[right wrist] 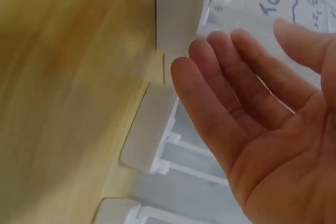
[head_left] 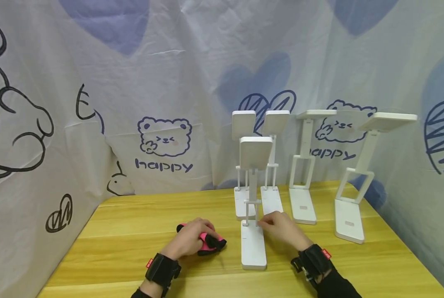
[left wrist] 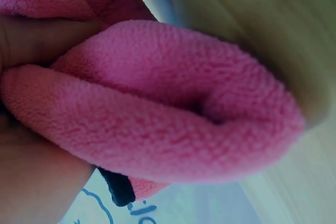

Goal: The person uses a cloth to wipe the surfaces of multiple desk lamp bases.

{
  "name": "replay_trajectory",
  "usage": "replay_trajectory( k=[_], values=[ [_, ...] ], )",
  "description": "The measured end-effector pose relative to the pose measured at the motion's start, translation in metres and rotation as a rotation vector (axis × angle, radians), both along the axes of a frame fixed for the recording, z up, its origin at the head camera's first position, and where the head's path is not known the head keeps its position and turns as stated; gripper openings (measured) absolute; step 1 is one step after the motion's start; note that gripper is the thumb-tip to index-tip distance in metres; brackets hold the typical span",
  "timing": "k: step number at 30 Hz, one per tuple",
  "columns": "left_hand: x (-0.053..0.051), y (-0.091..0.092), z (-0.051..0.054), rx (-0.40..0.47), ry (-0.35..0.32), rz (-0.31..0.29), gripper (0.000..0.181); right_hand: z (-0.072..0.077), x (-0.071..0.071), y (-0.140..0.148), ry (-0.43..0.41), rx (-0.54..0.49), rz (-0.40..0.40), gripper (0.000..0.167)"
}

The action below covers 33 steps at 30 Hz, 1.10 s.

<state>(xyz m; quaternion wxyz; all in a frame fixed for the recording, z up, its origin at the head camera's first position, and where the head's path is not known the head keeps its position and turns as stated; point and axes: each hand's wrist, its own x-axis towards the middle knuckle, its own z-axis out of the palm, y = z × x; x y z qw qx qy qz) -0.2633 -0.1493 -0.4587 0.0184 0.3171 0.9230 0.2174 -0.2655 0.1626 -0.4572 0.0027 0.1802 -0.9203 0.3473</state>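
My left hand [head_left: 190, 239] grips a pink cloth with black edges [head_left: 207, 244] just above the table, left of the nearest white folding lamp [head_left: 253, 248]. In the left wrist view the folded pink cloth [left wrist: 157, 103] fills the middle, with fingers and thumb around it. My right hand [head_left: 283, 229] is beside the right side of that lamp's base, near its hinge. The right wrist view shows the right hand [right wrist: 262, 119] with relaxed, nearly straight fingers and nothing in the palm, close to the lamp base [right wrist: 178, 14]; whether the fingertips touch it I cannot tell.
Several more white lamps stand behind and to the right: two close behind [head_left: 242, 205] [head_left: 272, 200], one further right [head_left: 302, 207], and one at the far right [head_left: 349, 223]. A printed cloth curtain [head_left: 207, 82] hangs around the wooden table [head_left: 132, 240].
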Motion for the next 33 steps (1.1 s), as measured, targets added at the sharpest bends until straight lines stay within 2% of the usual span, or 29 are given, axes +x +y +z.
replay_trajectory(
  k=[3,9,15,18,24,33],
  values=[
    [-0.003,-0.006,0.001,0.014,-0.019,0.027,0.063,-0.001,0.006,-0.004,0.048,0.087,0.077,0.02],
    [-0.008,-0.017,0.002,0.016,-0.013,0.054,0.058,0.002,0.025,-0.02,0.088,0.271,0.238,0.036],
    [-0.013,-0.032,0.004,0.017,-0.035,0.083,0.056,0.002,0.043,-0.039,0.175,0.39,0.288,0.052],
    [-0.014,-0.041,0.003,0.015,-0.065,0.12,0.056,0.0,0.051,-0.045,0.189,0.407,0.292,0.056],
    [-0.014,-0.051,0.003,0.046,-0.163,0.192,0.057,-0.002,0.057,-0.05,0.23,0.394,0.289,0.046],
    [-0.014,-0.049,0.004,0.038,-0.187,0.215,0.057,-0.002,0.058,-0.052,0.179,0.377,0.328,0.041]
  ],
)
